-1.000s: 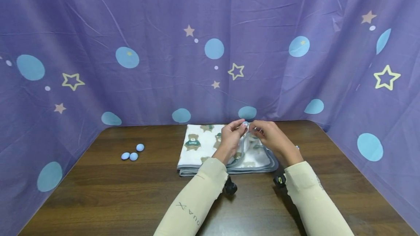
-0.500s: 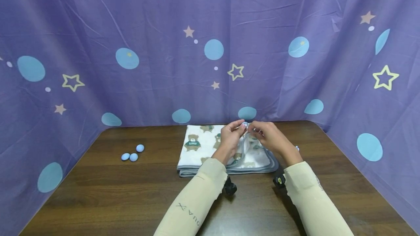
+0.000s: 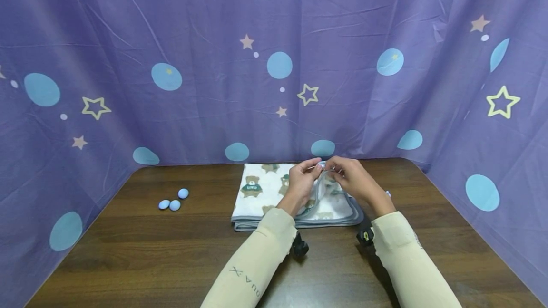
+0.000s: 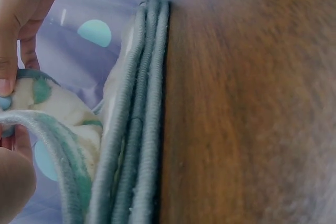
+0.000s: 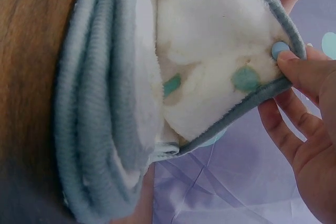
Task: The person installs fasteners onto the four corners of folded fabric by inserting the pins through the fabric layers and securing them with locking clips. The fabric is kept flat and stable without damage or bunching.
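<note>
A folded white blanket (image 3: pixel 252 203) with a teddy bear print and grey-blue edging lies at the back middle of the table. Its lifted corner is between both hands. My left hand (image 3: pixel 298 184) holds this corner from the left, thumb and fingers pinching at the edging. From the other side my right hand (image 3: pixel 353 177) pinches the corner, its thumb on a light-blue, round, button-like fastener (image 5: pixel 280 51) in the right wrist view. The left wrist view shows light-blue parts (image 4: pixel 5 103) at the corner, partly covered by fingers.
Three smooth light-blue round pieces (image 3: pixel 174 205) lie on the brown wooden table (image 3: pixel 128 251) to the left. Another small light-blue piece (image 3: pixel 387 193) shows beyond the right wrist. A purple curtain (image 3: pixel 205 99) with stars and dots surrounds the table's back and sides.
Both hands stay at the blanket corner with only small finger shifts. The light-blue fastener between them is now less visible in the head view.
</note>
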Demonstrator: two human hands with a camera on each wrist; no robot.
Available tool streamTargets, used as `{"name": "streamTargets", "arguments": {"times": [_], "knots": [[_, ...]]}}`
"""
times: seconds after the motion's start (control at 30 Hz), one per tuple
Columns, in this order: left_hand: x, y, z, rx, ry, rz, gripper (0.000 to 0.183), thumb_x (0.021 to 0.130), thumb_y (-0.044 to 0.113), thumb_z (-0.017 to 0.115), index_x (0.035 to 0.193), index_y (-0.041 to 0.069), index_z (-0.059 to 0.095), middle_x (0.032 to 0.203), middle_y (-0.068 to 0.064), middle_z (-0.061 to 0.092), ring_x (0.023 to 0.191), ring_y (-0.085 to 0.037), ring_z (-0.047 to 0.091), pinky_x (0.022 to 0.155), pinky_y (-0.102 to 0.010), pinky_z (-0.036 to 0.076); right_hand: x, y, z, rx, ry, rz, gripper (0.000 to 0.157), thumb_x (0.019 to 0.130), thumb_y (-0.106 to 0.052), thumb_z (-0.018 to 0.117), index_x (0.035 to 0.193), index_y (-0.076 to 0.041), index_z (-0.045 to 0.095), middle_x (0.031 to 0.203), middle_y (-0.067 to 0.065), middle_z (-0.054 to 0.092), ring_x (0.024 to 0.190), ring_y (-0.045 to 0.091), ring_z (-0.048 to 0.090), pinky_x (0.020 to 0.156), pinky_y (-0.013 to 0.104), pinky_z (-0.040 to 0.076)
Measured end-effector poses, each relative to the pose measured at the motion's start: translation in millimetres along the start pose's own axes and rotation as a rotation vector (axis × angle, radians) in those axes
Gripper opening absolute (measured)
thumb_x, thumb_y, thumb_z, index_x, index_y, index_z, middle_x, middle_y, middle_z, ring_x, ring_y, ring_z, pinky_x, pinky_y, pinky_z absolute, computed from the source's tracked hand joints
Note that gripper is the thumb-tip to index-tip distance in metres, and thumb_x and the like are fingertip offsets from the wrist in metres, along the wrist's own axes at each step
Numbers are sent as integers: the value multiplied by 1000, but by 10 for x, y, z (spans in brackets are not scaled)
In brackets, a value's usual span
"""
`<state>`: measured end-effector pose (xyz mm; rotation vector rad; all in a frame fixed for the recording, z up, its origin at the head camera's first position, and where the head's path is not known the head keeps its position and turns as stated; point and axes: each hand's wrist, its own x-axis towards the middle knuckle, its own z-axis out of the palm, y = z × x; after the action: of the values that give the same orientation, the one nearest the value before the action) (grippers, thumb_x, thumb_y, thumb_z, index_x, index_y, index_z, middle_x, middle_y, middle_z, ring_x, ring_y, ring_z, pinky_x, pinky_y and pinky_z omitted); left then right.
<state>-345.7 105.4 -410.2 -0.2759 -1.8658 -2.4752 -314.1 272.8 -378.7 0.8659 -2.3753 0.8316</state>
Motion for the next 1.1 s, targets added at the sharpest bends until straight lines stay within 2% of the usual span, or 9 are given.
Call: {"name": "streamTargets", "arguments": {"times": [0.13,0.33,0.53,0.67,0.8,0.87,0.93,1.0,1.1], "knots": [[-9,-2,-11,35,2,32,22,93,2,74,114,2,76,104,-8,75,89,-9,66,79,-20,55,-3,20,-5,3,16,-19,22,86,9,74,98,-8,68,91,2,71,76,20,66,68,38,57],[-42,-4,-39,137,-22,71,25,92,8,77,115,1,76,103,-5,76,89,-8,67,80,-20,54,-13,17,-20,-11,37,-27,21,87,8,75,97,-9,69,89,2,72,76,13,63,69,36,55],[-46,-9,-56,129,-31,67,22,90,8,80,111,4,78,103,-6,77,91,-9,68,81,-22,55,-20,12,-38,-22,34,-14,20,87,9,74,96,-8,68,89,4,70,78,15,62,69,35,54],[-45,23,-74,72,-67,15,24,93,8,76,115,1,75,104,-6,76,89,-9,67,82,-23,56,-11,-1,-66,-15,22,10,20,89,8,73,99,-8,70,94,2,71,83,15,64,73,35,55],[-58,69,-113,19,-130,-122,32,100,22,70,121,-1,71,100,-4,72,85,-10,66,77,-24,57,-8,-34,-115,12,17,50,16,92,3,72,103,-9,71,99,1,72,90,16,65,78,38,56],[-74,82,-144,48,-172,-194,39,101,33,68,122,0,71,96,-3,71,83,-11,67,74,-24,56,-13,-37,-128,16,11,60,16,94,2,71,105,-9,71,101,1,72,93,17,66,80,39,56],[-94,90,-175,127,-226,-227,44,100,40,68,120,1,73,94,0,69,81,-11,67,71,-24,56,-16,-39,-133,22,5,66,16,94,2,70,105,-9,72,102,1,72,95,17,67,82,39,57],[-124,91,-198,220,-285,-219,44,99,42,69,116,2,74,83,3,64,71,-8,60,64,-22,51,-18,-36,-129,19,-2,66,16,94,3,70,106,-9,72,103,1,73,95,17,67,82,40,57],[-166,89,-210,356,-365,-141,31,99,33,71,103,3,76,72,7,53,61,-6,47,55,-21,40,-12,-36,-114,12,-19,57,19,93,6,71,107,-5,72,104,5,73,94,20,68,82,42,57]]}}
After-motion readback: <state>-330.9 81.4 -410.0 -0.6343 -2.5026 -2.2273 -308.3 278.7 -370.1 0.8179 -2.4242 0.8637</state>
